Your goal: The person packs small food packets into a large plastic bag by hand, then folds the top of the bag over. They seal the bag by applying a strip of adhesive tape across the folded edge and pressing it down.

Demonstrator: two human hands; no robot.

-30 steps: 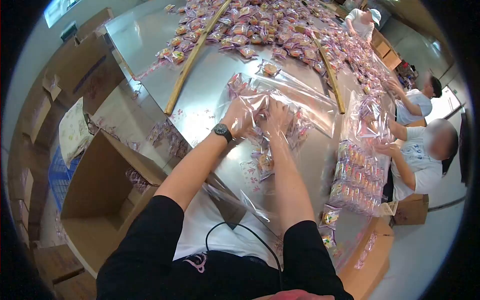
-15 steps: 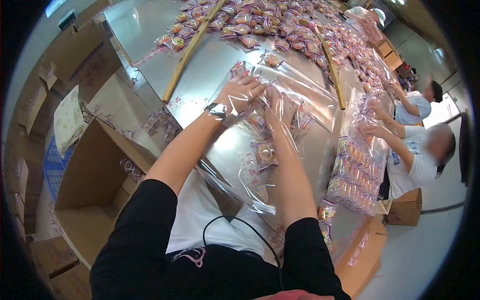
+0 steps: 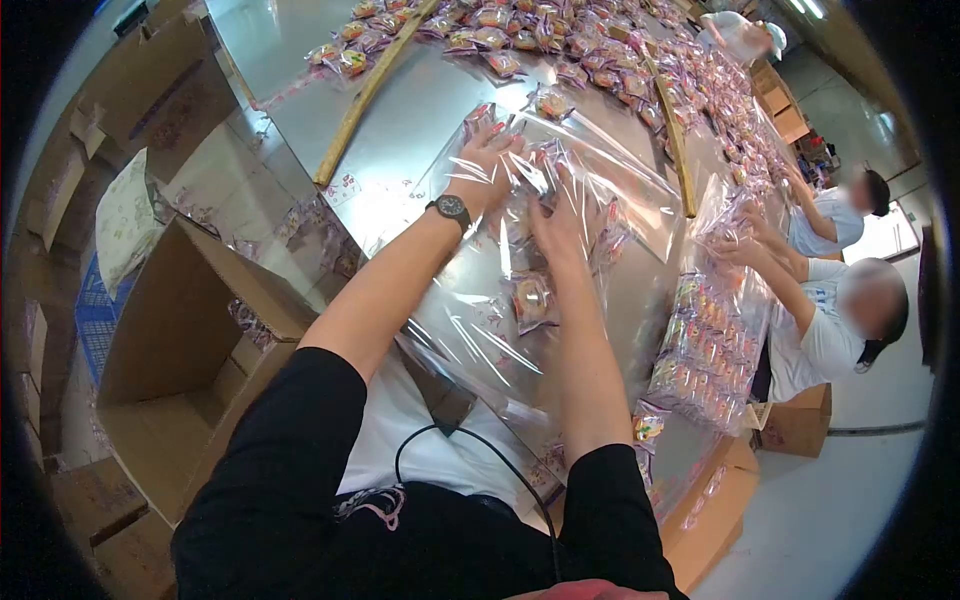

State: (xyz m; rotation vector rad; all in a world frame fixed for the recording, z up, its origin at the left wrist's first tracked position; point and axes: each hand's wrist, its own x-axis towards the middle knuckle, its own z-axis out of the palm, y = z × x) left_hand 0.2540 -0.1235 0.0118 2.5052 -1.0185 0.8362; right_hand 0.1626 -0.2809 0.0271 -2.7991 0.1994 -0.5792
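Note:
A large clear plastic bag (image 3: 475,335) lies across the metal table in front of me, its film creased and shiny around both hands. My left hand (image 3: 485,168), with a black watch (image 3: 452,209) on its wrist, rests with fingers stretched against the film and a wrapped snack at its fingertips. Beside it, my right hand (image 3: 560,218) has its thumb apart from its fingers. Film glare partly hides those fingers. A wrapped round snack (image 3: 533,300) lies left of my right forearm; more packets (image 3: 610,238) sit to the right of that hand.
Many wrapped snacks (image 3: 600,55) cover the far table between and beyond two wooden strips (image 3: 370,95). Filled clear bags (image 3: 700,350) stand at the right, near co-workers (image 3: 825,310). An open cardboard box (image 3: 190,330) and a blue crate (image 3: 97,320) are at left.
The film has spread wider over the table and bulges toward me. My left wrist has turned, bringing the watch face into view. My right thumb has moved away from its fingers.

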